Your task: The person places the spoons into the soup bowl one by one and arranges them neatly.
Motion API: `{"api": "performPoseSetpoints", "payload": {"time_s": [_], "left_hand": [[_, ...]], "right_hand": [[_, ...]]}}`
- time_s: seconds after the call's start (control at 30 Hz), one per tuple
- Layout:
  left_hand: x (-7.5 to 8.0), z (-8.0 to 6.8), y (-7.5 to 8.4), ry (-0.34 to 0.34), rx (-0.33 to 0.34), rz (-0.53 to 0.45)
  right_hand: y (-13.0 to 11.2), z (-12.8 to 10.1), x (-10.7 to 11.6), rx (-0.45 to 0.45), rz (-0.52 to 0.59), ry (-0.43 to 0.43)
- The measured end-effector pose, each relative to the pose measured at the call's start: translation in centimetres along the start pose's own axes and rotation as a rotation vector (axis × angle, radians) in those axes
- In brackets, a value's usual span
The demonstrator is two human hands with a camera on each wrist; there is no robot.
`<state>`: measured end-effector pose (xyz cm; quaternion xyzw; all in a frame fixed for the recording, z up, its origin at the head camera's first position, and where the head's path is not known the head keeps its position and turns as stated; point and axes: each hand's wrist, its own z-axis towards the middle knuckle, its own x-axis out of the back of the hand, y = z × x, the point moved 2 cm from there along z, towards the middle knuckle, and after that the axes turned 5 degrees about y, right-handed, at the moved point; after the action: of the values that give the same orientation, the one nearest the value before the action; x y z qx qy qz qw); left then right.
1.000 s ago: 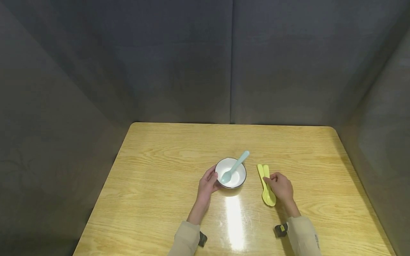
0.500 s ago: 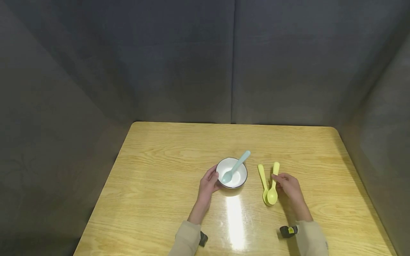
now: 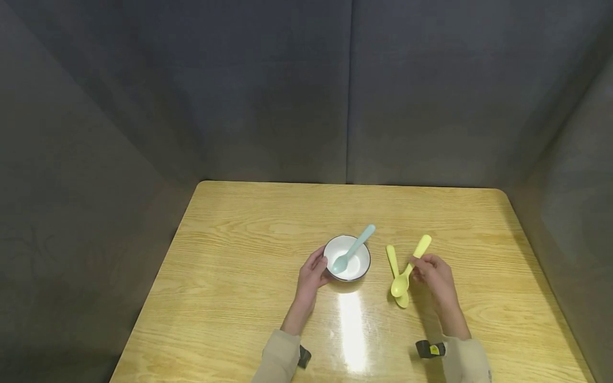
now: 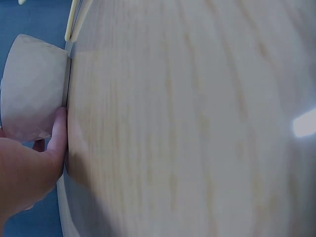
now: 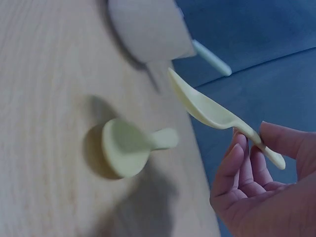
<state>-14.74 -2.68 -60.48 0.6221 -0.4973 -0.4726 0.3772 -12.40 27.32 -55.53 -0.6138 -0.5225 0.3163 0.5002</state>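
Yellow spoon (image 5: 217, 114) in right hand (image 5: 261, 187)

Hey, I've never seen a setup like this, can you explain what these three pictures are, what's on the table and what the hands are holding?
There is no machine here: a person works with two bare hands and wears three cameras. The wide picture comes from a camera on the head, looking down at a wooden table inside grey walls. The other two come from cameras strapped to each wrist, so they look sideways and very close.

On the table stands a white bowl with a blue spoon resting in it, its handle over the rim. The left hand touches the bowl's side; the left wrist view shows that contact close up.

The right hand pinches the handle of a yellow spoon, lifted off the table, as the right wrist view shows. A second yellow spoon lies flat on the table beneath it.
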Motion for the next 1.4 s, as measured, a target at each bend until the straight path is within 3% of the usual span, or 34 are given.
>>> {"api": "performPoseSetpoints", "payload": {"time_s": [0.27, 0.57, 1.4], "left_hand": [[0.1, 0.0, 0.0, -0.005, -0.009, -0.005], [0.1, -0.1, 0.0, -0.029, -0.032, -0.008], [0.0, 0.0, -0.1, 0.004, -0.018, -0.013]], "right_hand": [[-1.9, -0.9, -0.6, 0.068, 0.093, 0.027], [-3.2, -1.6, -1.8, 0.061, 0.178, 0.025], [-2.1, -2.0, -5.7, 0.015, 0.282, 0.046]]}}
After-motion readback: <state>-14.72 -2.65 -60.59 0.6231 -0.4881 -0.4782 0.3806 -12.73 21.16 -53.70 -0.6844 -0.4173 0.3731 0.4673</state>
